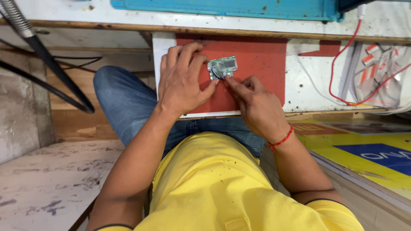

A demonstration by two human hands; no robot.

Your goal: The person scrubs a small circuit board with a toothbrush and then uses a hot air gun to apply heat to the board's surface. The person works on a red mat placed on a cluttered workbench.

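Observation:
A small green circuit board [223, 66] lies on a red mat [261, 64] on a white work surface. My left hand [182, 81] rests on the mat and pins the board's left edge with thumb and fingers. My right hand [252, 100] pinches something thin at the board's lower edge, where short dark wires come off; what it holds is too small to make out. A red thread band circles my right wrist.
A red wire [338, 68] loops over the white surface at right, beside white cables and packets. A blue tray edge [222, 8] runs along the top. A black hose [47, 64] hangs at left. A yellow and blue board [368, 149] lies at lower right.

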